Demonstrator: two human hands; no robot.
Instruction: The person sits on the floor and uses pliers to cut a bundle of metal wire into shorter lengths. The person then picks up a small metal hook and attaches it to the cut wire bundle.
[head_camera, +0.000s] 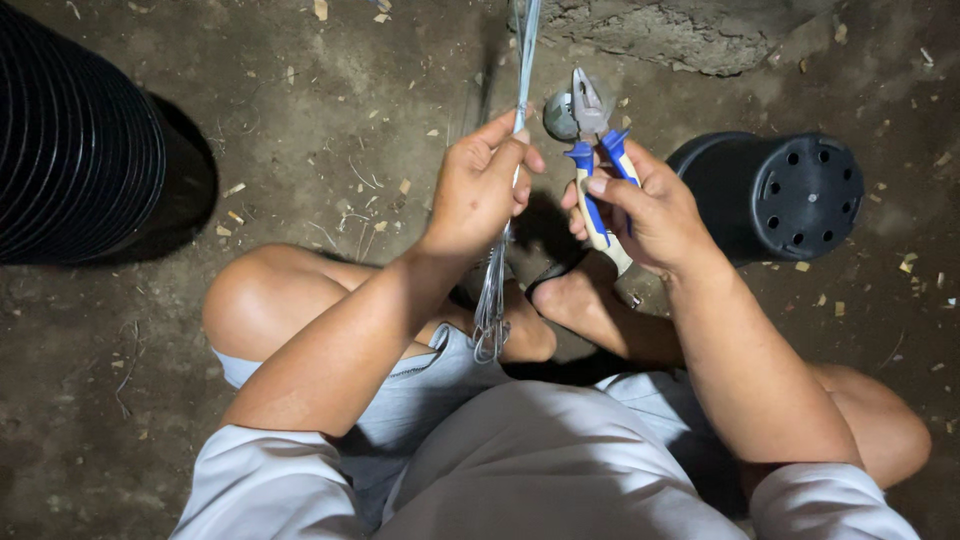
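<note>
Dirt floor (330, 130), upturned black pot (790, 195) nearby

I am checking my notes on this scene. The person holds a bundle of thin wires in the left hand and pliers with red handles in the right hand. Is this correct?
Not quite. In the head view the pliers in the right hand have blue handles with light grips, not red. The rest holds: the left hand grips the bundle of thin wires.

Wire bundle (505, 200) cut off at top edge; ribbed black duct (70, 140) cropped left.
</note>
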